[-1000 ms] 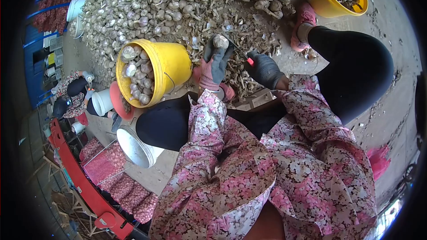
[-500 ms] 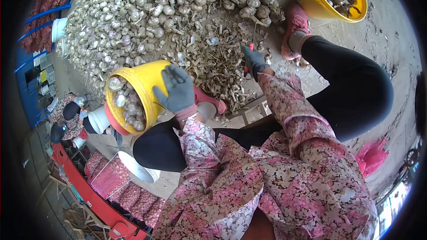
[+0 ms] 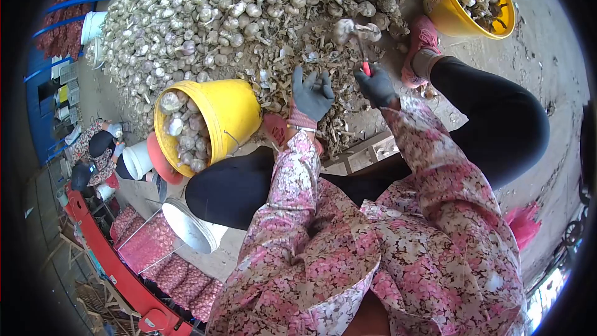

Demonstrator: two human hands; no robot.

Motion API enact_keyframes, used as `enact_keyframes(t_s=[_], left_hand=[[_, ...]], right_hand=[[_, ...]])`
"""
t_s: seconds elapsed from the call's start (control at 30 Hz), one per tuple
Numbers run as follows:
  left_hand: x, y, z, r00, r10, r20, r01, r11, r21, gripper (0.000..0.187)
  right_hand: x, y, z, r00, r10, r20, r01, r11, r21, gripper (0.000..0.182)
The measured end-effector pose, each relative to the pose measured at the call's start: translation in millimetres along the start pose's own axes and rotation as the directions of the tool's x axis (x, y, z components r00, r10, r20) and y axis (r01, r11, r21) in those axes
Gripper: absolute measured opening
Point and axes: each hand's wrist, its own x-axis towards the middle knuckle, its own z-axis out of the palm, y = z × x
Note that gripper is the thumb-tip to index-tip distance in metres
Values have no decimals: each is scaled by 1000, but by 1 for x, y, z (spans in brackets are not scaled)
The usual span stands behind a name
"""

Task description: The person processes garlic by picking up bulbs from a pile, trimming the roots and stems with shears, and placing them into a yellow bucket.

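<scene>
In the head view, my right hand [image 3: 375,87] wears a grey glove and is closed round red-handled shears [image 3: 365,67]. Their thin metal end points away from me and overlaps garlic bulbs [image 3: 349,32] just beyond the hand. My left hand [image 3: 313,94], also gloved, is raised over dry garlic trimmings [image 3: 298,65] with its fingers apart and nothing in them. Left of it, a yellow bucket [image 3: 239,109] lies tipped toward the left beside my knee, with garlic bulbs [image 3: 185,140] inside.
A large garlic heap [image 3: 205,25] spreads across the floor ahead. Another yellow bucket [image 3: 438,9] with bulbs stands beyond my right foot. A white bucket [image 3: 199,230] and red mesh sacks [image 3: 149,242] are at lower left. A co-worker [image 3: 96,152] sits at far left.
My left hand has left the yellow bucket's side and moved right, toward my right hand. The shears have swung up, and their end now meets garlic bulbs.
</scene>
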Motion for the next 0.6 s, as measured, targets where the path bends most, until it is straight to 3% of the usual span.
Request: enact_keyframes(t_s=[0.03, 0.07, 0.13, 0.27, 0.33, 0.4, 0.47, 0.53, 0.57, 0.6], left_hand=[[2, -1, 3, 999, -39, 38, 39, 999, 11, 66], [2, -2, 6, 998, -32, 49, 32, 999, 7, 66], [-1, -5, 9, 893, -126, 432, 138, 990, 4, 52], [-2, -13, 12, 917, 23, 399, 14, 996, -91, 36], [-6, -16, 7, 879, 64, 473, -12, 994, -112, 35], [-22, -19, 8, 878, 135, 460, -45, 979, -200, 48], [-31, -14, 6, 857, 128, 499, -22, 977, -213, 46], [-31, -12, -1, 857, 191, 478, -87, 969, -232, 44], [-36, -11, -4, 851, 218, 477, -143, 972, -189, 38], [-40, -8, -4, 852, 225, 472, -149, 970, -193, 38]], right_hand=[[-32, -13, -11, 974, -228, 7, 228, 972, -62, 40], [-52, -22, -17, 971, -240, 7, 240, 968, -67, 40], [-84, -31, -22, 926, -332, 179, 366, 906, -214, 39], [-110, -38, -13, 911, -380, 157, 410, 870, -274, 35], [-115, -41, -8, 897, -416, 153, 442, 859, -259, 33], [-118, -43, -3, 854, -498, 153, 519, 839, -163, 34], [-118, -39, 2, 846, -502, 179, 527, 840, -131, 33], [-108, -21, 17, 798, -581, 158, 589, 808, -3, 28], [-114, -23, 25, 775, -616, 143, 590, 785, 186, 23], [-115, -26, 25, 774, -615, 151, 589, 786, 188, 23]])
